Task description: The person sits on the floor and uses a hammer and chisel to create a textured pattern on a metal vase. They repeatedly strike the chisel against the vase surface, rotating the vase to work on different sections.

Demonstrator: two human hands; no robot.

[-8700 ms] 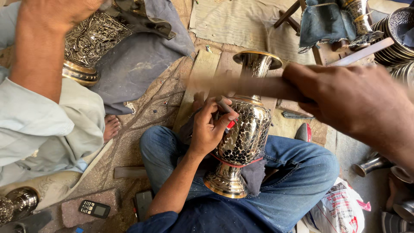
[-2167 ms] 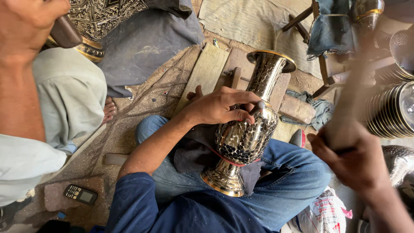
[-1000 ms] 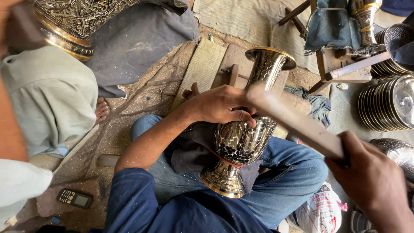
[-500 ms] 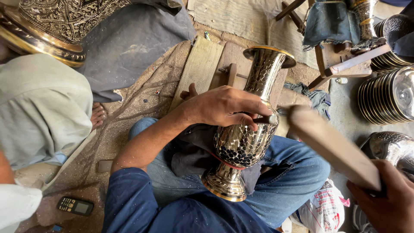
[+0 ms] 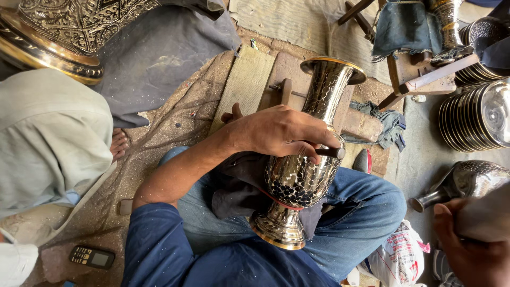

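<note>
Left hand (image 5: 281, 130) pinches a punch (image 5: 330, 153) against the brass vase (image 5: 303, 175); our right hand (image 5: 473, 250) grips a mallet (image 5: 486, 215). Body densely patterned; remainder unclear.

Right hand (image 5: 473, 244) blurred, edge-cropped

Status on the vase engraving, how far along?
Done: the side of the brass vase facing the camera is patterned from neck to belly. In hand: the left hand presses a dark punch to the shoulder, and the right hand grips a blurred wooden beater, raised off to the side. Left: the foot looks plain. The far side is hidden, so I can't tell.
</note>
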